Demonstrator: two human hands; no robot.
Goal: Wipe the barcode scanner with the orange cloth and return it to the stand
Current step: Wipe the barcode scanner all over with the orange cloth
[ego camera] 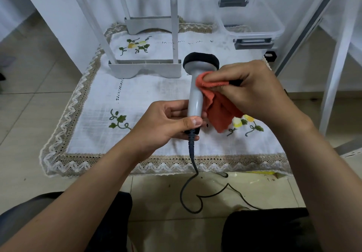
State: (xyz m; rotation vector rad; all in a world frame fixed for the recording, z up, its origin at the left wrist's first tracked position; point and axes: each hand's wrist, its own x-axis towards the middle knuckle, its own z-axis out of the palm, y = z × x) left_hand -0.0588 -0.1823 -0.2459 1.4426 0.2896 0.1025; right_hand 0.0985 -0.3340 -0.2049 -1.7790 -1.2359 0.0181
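A grey barcode scanner (195, 97) with a black head is held above the table, head pointing away from me. My left hand (166, 122) grips the lower end of its handle, where the dark cable (191, 173) leaves and drops to the floor. My right hand (252, 89) holds a bunched orange cloth (217, 104) pressed against the right side of the handle, just below the head. A black part, perhaps the stand, pokes out from under my right hand; most of it is hidden.
A low table wears a white embroidered cloth with a lace border (156, 165). A white metal rack (145, 69) stands behind the scanner. A clear plastic bin (252, 24) sits at the back right. Tiled floor and my knees lie below.
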